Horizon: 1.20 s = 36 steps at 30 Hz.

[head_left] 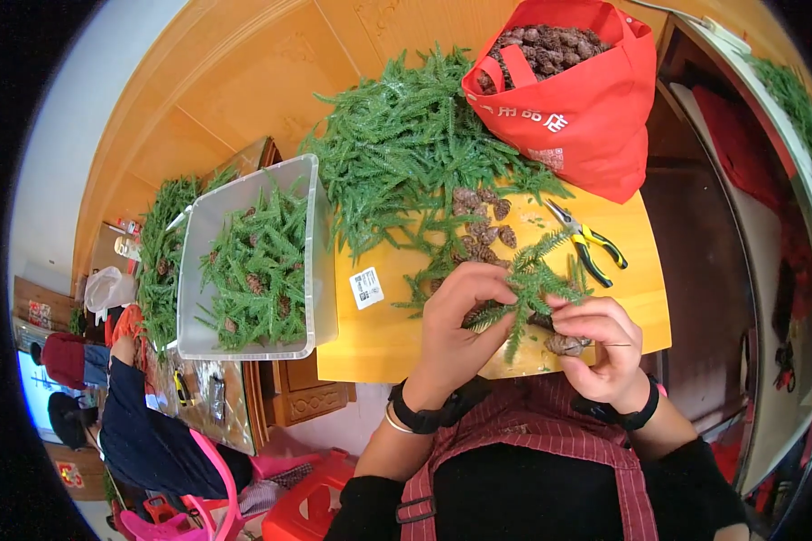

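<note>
Here's the green pine sprig (534,284), held just right of the frame's centre, needled arms splaying up, down and sideways! Just below, a brown, scaly pine cone (566,344) pokes out.

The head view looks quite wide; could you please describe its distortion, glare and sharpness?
In the head view, the wooden panelling curves near the dark rim; pale glare spots the left-side table; the left hand and right hand look reasonably sharp.
</note>
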Available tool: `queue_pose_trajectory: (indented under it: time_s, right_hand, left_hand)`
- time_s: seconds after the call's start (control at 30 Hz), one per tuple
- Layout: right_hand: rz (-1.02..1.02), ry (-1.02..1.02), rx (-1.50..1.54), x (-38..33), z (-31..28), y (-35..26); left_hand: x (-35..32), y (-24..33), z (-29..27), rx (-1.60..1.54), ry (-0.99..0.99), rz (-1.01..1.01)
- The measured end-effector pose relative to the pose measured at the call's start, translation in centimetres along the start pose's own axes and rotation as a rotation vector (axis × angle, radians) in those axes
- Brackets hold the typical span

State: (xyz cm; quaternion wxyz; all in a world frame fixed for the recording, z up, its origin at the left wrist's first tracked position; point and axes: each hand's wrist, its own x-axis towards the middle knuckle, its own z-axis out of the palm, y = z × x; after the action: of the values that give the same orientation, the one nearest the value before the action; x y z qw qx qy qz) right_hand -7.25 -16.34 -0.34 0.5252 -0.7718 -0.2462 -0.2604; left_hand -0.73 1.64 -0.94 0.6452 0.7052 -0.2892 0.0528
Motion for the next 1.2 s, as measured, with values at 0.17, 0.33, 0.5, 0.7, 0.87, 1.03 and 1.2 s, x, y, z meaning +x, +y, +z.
queue_pose_trajectory:
  time_s: [0.17, 0.33, 0.5, 0.7, 0.87, 1.03, 1.2]
  right_hand:
    - [0.015, -0.017, -0.018, -0.2, 0.1, 0.1]
    - [0.031, -0.011, -0.031, -0.3, 0.2, 0.5]
    - [0.098, -0.009, -0.009, -0.4, 0.1, 0.7]
    - [0.103, -0.019, -0.016, -0.5, 0.1, 0.8]
    - [0.112, 0.012, 0.014, -0.4, 0.3, 0.6]
    - [0.095, 0.026, -0.019, -0.3, 0.1, 0.6]
    - [0.115, 0.013, 0.004, -0.2, 0.0, 0.6]
  left_hand:
    - [-0.1, -0.2, 0.0, 0.01, -0.085, 0.026]
    - [-0.3, -0.2, 0.1, -0.189, -0.091, -0.057]
    - [0.2, -0.3, 0.0, -0.19, -0.102, 0.051]
    - [-0.1, 0.2, 0.9, -0.277, 0.024, -0.091]
    - [0.0, 0.6, 0.5, -0.05, -0.073, -0.107]
    - [0.2, -0.1, 0.7, 0.065, -0.068, -0.002]
    - [0.2, -0.3, 0.8, 0.087, -0.06, -0.042]
